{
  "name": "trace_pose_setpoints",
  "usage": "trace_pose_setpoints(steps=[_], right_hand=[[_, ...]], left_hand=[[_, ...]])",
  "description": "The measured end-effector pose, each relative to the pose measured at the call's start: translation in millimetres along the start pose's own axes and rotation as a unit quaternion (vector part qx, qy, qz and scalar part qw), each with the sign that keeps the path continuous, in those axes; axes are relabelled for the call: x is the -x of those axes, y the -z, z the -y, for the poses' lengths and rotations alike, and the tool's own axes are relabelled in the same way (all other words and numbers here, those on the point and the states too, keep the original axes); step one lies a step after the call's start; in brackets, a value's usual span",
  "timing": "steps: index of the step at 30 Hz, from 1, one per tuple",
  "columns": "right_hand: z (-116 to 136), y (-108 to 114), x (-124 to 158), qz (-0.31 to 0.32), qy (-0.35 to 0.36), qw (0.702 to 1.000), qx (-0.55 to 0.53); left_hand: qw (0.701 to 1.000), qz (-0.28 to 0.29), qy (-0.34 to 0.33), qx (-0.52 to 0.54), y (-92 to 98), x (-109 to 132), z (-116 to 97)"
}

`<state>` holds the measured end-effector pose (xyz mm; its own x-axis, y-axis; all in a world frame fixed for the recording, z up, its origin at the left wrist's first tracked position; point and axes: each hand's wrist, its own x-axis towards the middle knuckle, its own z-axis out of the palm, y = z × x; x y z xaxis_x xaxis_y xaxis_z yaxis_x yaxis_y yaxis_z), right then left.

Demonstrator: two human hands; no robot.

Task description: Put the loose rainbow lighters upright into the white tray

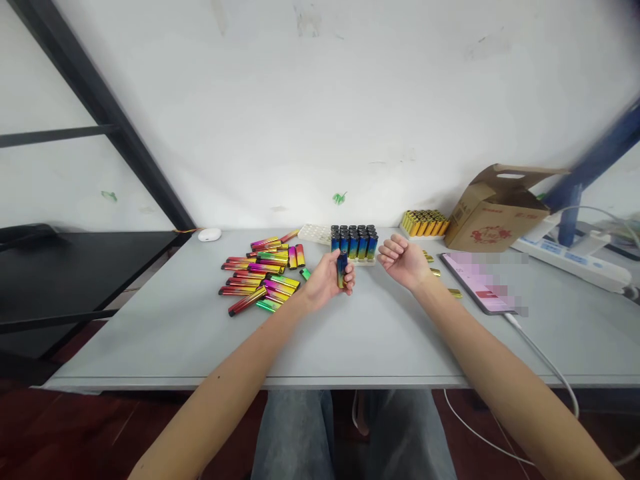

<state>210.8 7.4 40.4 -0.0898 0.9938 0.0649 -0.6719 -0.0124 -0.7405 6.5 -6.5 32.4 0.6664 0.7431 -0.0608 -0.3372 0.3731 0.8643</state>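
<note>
Blue-gold tube (pixel 343 270) stands near upright, clasped in the left hand (pixel 324 280), in front of the rack (pixel 369 263); right hand (pixel 404 262) apart, loosely curled, whether holding anything I cannot tell; tube probably light, stiff, slick; best gripped mid-body.
</note>
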Motion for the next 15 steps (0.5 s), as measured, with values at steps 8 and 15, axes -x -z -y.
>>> trace_pose_setpoints(steps=[8, 15], right_hand=[[-2.5, 1.2, -1.0, 0.015, -0.013, 1.0, -0.005], [-2.4, -0.4, -0.3, 0.005, -0.011, 1.0, 0.017]], left_hand=[[1.0, -0.029, 0.003, -0.009, -2.0, -1.3, 1.0], [0.998, -0.06, -0.005, -0.033, -3.4, -1.5, 2.8]])
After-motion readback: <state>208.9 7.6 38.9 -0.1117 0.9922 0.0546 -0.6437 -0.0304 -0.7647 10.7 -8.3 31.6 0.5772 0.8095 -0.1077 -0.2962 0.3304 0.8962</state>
